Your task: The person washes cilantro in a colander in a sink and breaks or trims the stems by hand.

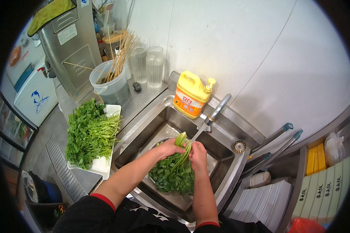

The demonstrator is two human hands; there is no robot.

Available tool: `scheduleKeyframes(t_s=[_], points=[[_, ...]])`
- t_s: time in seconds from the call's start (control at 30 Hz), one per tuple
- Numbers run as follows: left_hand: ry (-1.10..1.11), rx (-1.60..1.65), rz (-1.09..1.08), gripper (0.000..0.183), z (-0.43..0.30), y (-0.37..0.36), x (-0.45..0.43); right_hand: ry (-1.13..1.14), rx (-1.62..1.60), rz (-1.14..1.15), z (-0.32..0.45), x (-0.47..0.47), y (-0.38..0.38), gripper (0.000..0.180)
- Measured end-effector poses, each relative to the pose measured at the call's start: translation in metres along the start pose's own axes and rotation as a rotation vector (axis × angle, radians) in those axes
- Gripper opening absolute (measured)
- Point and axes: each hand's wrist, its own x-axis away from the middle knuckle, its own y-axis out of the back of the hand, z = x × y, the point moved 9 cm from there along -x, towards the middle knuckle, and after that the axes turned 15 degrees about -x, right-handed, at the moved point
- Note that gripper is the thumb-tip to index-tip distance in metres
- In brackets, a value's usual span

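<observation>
Running water falls from the curved metal faucet (221, 106) into the steel sink (227, 158). My left hand (169, 148) is closed around the pale stems of a leafy green herb bunch, which looks like cilantro (172, 176). At the right side of the same stems, under the stream, is my right hand (198, 154), its fingers bent against them. The leaves hang down over a round bowl in the sink, mostly hidden by them. More of the herb (89, 131) lies heaped on a white tray (105, 171) on the counter left of the sink.
A yellow detergent jug (189, 100) stands behind the sink. On the counter are a plastic bucket (110, 90) with wooden skewers, glass pitchers (154, 68) and a dark scouring pad (137, 86). A sink strainer (239, 146) sits at the right rim, near stacked white trays (259, 204).
</observation>
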Motion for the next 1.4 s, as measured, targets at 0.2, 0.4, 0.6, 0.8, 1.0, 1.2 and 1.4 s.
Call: scheduleKeyframes(t_s=[0.2, 0.4, 0.6, 0.8, 1.0, 1.2, 1.4], points=[[-0.045, 0.016, -0.005, 0.04, -0.016, -0.006, 0.008, 0.154, 0.31, 0.077, 0.015, 0.002, -0.008, 0.018], [-0.125, -0.053, 0.184, 0.056, -0.035, -0.03, 0.013, 0.329, 0.532, 0.172, 0.038, 0.011, -0.035, 0.02], [-0.136, -0.249, 0.137, 0.051, -0.042, -0.029, 0.013, 0.272, 0.455, 0.11, 0.038, 0.004, -0.01, 0.036], [-0.467, -0.284, -0.043, 0.037, -0.058, -0.04, 0.015, 0.418, 0.707, 0.273, 0.068, 0.037, -0.061, 0.026], [-0.208, -0.216, -0.055, 0.022, -0.041, -0.036, 0.01, 0.236, 0.226, 0.023, 0.074, 0.029, -0.036, 0.021], [-0.241, 0.354, -0.024, 0.014, -0.057, -0.01, 0.019, 0.015, -0.132, 0.117, 0.078, 0.027, 0.002, 0.018], [-0.261, 0.598, 0.011, 0.015, -0.071, 0.026, 0.04, 0.086, -0.194, -0.016, 0.073, 0.009, 0.046, 0.011]])
